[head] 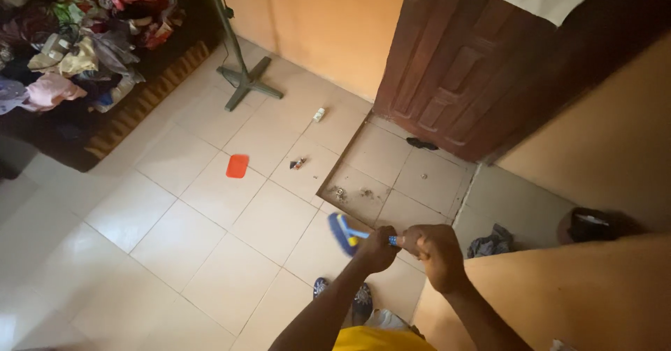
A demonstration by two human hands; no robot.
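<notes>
orange lid point(237, 166) – fan stand point(244, 78) – clothes pile point(77, 37)

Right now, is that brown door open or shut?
Open: the brown door stands swung inward, angled away from the orange wall.

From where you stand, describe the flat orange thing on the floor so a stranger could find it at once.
Start at the brown wooden door and look left across the pale tiled floor, towards the fan stand's cross-shaped base. The orange piece lies flat alone on a tile, a rounded rectangle, far brighter than the small scraps nearby.
</notes>
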